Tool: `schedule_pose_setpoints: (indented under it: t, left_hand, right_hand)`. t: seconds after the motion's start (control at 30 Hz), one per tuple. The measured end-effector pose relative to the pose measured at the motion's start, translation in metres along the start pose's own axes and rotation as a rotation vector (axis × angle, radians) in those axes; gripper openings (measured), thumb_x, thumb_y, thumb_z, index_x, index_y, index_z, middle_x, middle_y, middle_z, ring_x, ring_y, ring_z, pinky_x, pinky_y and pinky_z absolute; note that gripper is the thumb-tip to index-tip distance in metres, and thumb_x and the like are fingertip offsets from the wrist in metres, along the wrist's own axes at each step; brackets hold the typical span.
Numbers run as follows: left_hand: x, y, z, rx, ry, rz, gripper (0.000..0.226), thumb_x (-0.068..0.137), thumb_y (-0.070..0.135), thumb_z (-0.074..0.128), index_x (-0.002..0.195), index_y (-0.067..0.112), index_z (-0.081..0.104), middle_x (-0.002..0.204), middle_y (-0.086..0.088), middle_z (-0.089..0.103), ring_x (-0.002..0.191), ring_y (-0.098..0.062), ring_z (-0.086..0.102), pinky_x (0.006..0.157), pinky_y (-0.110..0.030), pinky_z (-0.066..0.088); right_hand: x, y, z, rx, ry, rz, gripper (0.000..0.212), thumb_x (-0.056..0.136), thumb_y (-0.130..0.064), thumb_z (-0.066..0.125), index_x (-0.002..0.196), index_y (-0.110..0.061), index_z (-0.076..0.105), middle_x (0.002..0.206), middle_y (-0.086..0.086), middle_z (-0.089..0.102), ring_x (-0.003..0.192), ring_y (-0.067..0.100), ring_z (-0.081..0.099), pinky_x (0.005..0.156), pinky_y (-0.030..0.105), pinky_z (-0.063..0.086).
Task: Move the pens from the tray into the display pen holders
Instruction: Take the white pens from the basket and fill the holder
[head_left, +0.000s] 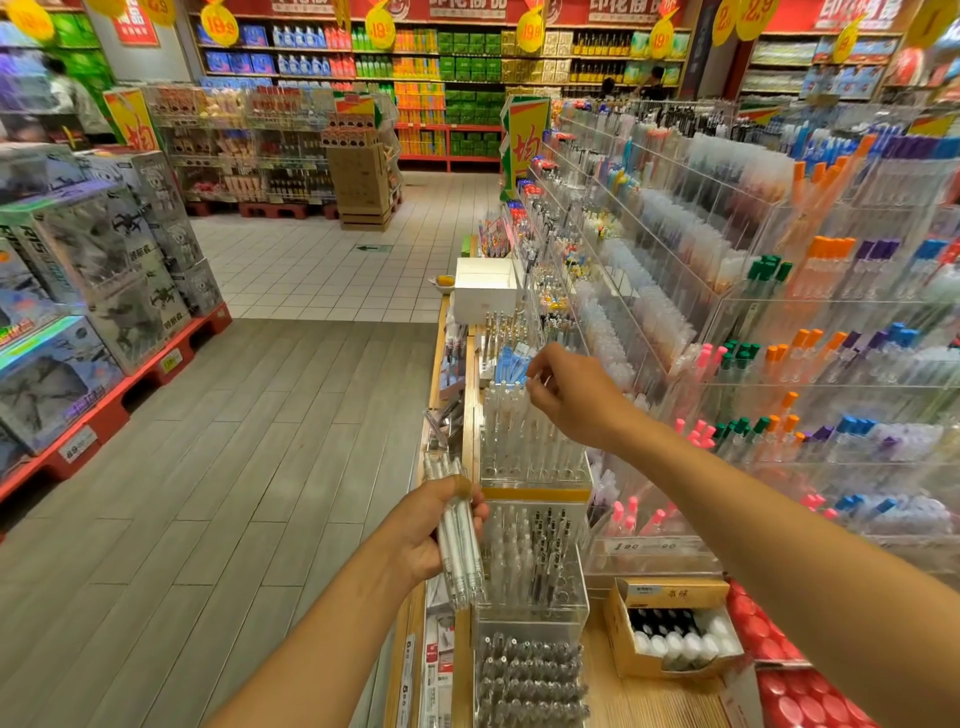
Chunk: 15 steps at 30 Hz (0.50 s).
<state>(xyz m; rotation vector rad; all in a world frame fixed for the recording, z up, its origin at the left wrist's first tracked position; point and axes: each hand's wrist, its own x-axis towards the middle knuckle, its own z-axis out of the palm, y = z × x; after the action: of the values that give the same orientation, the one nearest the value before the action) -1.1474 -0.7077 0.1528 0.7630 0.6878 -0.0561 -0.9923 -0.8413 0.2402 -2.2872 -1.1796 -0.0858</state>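
Observation:
My left hand (434, 530) is closed around a bundle of clear white pens (460, 540), held upright beside the counter's edge. My right hand (569, 395) reaches over a clear acrylic pen holder (535, 470) that stands full of white pens. Its fingertips pinch at the top of a clear pen (537, 387) above that holder. A second clear holder (532, 561), closer to me, has white pens on its left and black ones on its right. No tray shows clearly in view.
A third holder (530, 675) with grey-capped pens sits nearest me. A yellow box of bottles (675, 631) lies to its right. Tiered acrylic racks of coloured pens (779, 364) fill the right side. A white box (485, 288) stands farther along the counter. The aisle floor lies to the left.

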Motion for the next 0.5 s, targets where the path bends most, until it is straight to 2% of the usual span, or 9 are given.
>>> schedule_pose_setpoints:
  t: [0.13,0.27,0.37,0.5]
  left_hand:
    - [0.002,0.001,0.0,-0.001,-0.008,-0.008,0.005,0.086,-0.003,0.058,0.082,-0.003,0.06,0.066,-0.015,0.06,0.052,-0.019,0.062,0.047,-0.025,0.056]
    - [0.004,0.002,0.0,-0.006,-0.004,-0.005,0.005,0.086,-0.003,0.058,0.081,-0.003,0.06,0.064,-0.016,0.06,0.05,-0.019,0.062,0.046,-0.026,0.056]
    - [0.003,0.003,0.003,-0.004,-0.028,-0.016,0.001,0.079,-0.004,0.062,0.078,-0.004,0.061,0.064,-0.017,0.06,0.048,-0.02,0.062,0.045,-0.026,0.056]
    - [0.0,0.004,0.006,0.004,-0.087,-0.018,0.011,0.064,-0.001,0.069,0.074,-0.005,0.065,0.065,-0.018,0.061,0.049,-0.021,0.061,0.046,-0.028,0.057]
  right_hand:
    - [0.005,-0.003,-0.002,-0.066,-0.015,-0.033,0.011,0.098,-0.02,0.051,0.106,-0.013,0.055,0.077,-0.01,0.054,0.067,0.006,0.05,0.056,0.022,0.037]
    - [0.005,-0.002,0.003,-0.14,-0.1,-0.053,0.013,0.097,-0.02,0.054,0.105,-0.013,0.06,0.094,0.001,0.062,0.075,0.013,0.052,0.065,0.027,0.04]
    - [0.004,0.002,0.011,-0.185,-0.136,-0.088,0.013,0.094,-0.022,0.06,0.104,-0.016,0.066,0.099,-0.002,0.051,0.084,0.012,0.048,0.074,0.024,0.035]
    - [0.01,0.002,0.015,-0.255,-0.163,-0.077,0.017,0.093,-0.022,0.061,0.106,-0.015,0.068,0.102,-0.001,0.046,0.097,0.019,0.052,0.078,0.027,0.039]
